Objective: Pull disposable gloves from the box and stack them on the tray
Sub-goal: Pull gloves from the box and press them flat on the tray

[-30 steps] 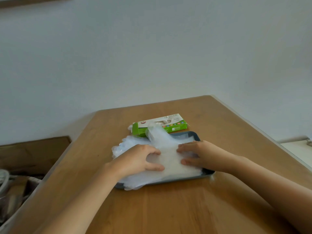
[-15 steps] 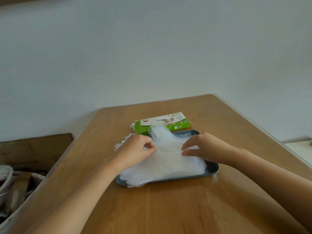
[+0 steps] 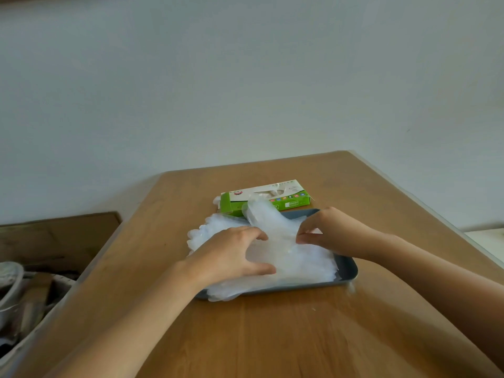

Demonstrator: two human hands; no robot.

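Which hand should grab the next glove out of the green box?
Probably the right hand: it sits farther up the tray, nearer the box, only pinching the glove pile. The left hand lies spread on the pile, holding it down.

One box [image 3: 293, 203]; one tray [image 3: 347, 268]; one glove heap [image 3: 296, 264]; two hands: left hand [image 3: 231, 255], right hand [image 3: 335, 233].

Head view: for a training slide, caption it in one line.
Left hand presses and right hand pinches clear plastic disposable gloves stacked on a dark grey rectangular tray, green cardboard box behind.
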